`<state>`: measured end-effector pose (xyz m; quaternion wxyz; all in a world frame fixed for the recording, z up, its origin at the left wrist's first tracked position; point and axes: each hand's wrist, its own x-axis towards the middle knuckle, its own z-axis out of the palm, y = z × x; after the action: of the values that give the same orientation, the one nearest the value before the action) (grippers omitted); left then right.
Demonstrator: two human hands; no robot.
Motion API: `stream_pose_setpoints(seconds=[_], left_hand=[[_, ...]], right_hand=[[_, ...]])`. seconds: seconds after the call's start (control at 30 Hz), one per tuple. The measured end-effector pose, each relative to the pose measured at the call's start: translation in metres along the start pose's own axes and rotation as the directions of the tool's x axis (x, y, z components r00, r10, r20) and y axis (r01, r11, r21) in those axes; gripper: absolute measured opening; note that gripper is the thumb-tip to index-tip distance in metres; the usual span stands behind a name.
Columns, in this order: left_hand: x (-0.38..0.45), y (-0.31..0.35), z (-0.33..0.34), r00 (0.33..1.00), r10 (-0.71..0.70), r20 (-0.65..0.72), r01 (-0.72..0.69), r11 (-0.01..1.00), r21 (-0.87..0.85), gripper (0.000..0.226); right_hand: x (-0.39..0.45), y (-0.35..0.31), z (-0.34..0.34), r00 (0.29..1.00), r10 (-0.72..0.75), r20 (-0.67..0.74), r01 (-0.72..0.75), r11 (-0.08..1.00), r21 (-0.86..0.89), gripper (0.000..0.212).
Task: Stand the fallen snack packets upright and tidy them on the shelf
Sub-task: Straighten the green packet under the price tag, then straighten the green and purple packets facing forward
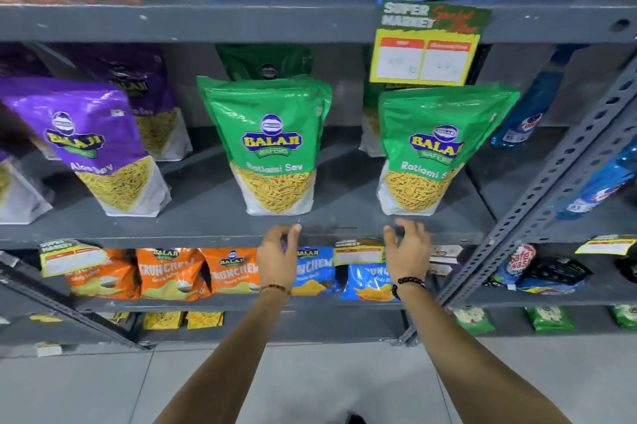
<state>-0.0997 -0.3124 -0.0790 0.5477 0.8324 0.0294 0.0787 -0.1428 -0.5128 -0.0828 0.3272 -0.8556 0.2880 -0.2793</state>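
Two green Ratlami Sev packets stand upright on the grey middle shelf (206,227): one in the centre (272,147), one to its right (434,154), with more green packets behind each. A purple Aloo Sev packet (89,147) at the left leans to the left. My left hand (279,258) hangs just below the shelf's front edge under the centre packet, fingers curled and apart, holding nothing. My right hand (408,251) is likewise below the right packet, fingers apart and empty. Neither hand touches a packet.
Orange (169,271) and blue (313,271) Crunchem packets fill the shelf below, behind my hands. A yellow price tag (424,54) hangs from the upper shelf. Blue bottles (527,113) stand on the right, past a slanted perforated steel brace (558,175). Large blue bags sit on top.
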Motion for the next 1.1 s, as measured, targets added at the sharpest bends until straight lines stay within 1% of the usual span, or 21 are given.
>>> stream_pose_setpoints(seconds=[0.03,0.07,0.1,0.17,0.2,0.27,0.33,0.43,0.57,0.63,0.73,0.83,0.9,0.97,1.1], left_hand=[[0.008,-0.007,-0.015,0.998,-0.032,-0.053,0.030,0.999,-0.042,0.024],[0.018,-0.014,-0.029,0.994,-0.077,-0.078,0.071,0.994,-0.081,0.028],[0.029,-0.019,-0.043,0.991,-0.122,-0.064,0.115,0.989,-0.095,0.038],[0.054,-0.026,-0.067,0.983,-0.176,0.054,0.179,0.983,-0.050,0.066],[0.065,-0.028,-0.077,0.976,-0.180,0.126,0.183,0.983,-0.011,0.077],[0.084,-0.030,-0.090,0.948,-0.166,0.271,0.151,0.986,0.073,0.087],[0.098,-0.028,-0.093,0.910,-0.180,0.374,0.145,0.982,0.119,0.089],[0.110,-0.023,-0.089,0.863,-0.190,0.468,0.135,0.980,0.148,0.087],[0.117,-0.021,-0.081,0.832,-0.170,0.529,0.120,0.984,0.129,0.082],[0.118,-0.021,-0.077,0.843,-0.154,0.515,0.113,0.987,0.111,0.079],[0.119,-0.021,-0.071,0.887,-0.164,0.432,0.105,0.982,0.158,0.069],[0.118,-0.019,-0.067,0.916,-0.152,0.372,0.076,0.975,0.210,0.062],[0.118,-0.018,-0.067,0.921,-0.154,0.357,0.079,0.973,0.215,0.060],[0.118,-0.017,-0.067,0.923,-0.156,0.352,0.082,0.973,0.217,0.056],[0.117,-0.016,-0.068,0.925,-0.148,0.350,0.082,0.977,0.198,0.052]], right_hand=[[-0.008,-0.014,0.011,0.997,-0.021,0.068,0.019,0.999,0.035,0.028],[-0.016,-0.029,0.022,0.988,-0.032,0.152,0.020,0.997,0.081,0.035],[-0.023,-0.045,0.033,0.971,-0.034,0.236,0.002,0.991,0.132,0.042],[-0.032,-0.074,0.052,0.928,-0.027,0.371,-0.058,0.975,0.216,0.060],[-0.035,-0.087,0.060,0.906,-0.019,0.423,-0.094,0.965,0.245,0.068],[-0.036,-0.108,0.073,0.869,0.017,0.495,-0.173,0.947,0.271,0.079],[-0.034,-0.119,0.081,0.847,0.069,0.527,-0.238,0.936,0.261,0.083],[-0.029,-0.124,0.087,0.833,0.112,0.542,-0.287,0.925,0.250,0.082],[-0.022,-0.123,0.092,0.843,0.079,0.532,-0.263,0.924,0.278,0.077],[-0.020,-0.122,0.095,0.847,0.059,0.528,-0.254,0.918,0.306,0.073],[-0.018,-0.123,0.098,0.861,0.075,0.502,-0.275,0.900,0.338,0.069],[-0.018,-0.122,0.100,0.885,0.091,0.457,-0.219,0.948,0.233,0.058],[-0.020,-0.121,0.102,0.900,0.097,0.425,-0.187,0.967,0.174,0.053],[-0.021,-0.121,0.103,0.910,0.089,0.405,-0.165,0.973,0.158,0.051],[-0.024,-0.127,0.100,0.920,0.101,0.380,-0.189,0.961,0.202,0.055]])
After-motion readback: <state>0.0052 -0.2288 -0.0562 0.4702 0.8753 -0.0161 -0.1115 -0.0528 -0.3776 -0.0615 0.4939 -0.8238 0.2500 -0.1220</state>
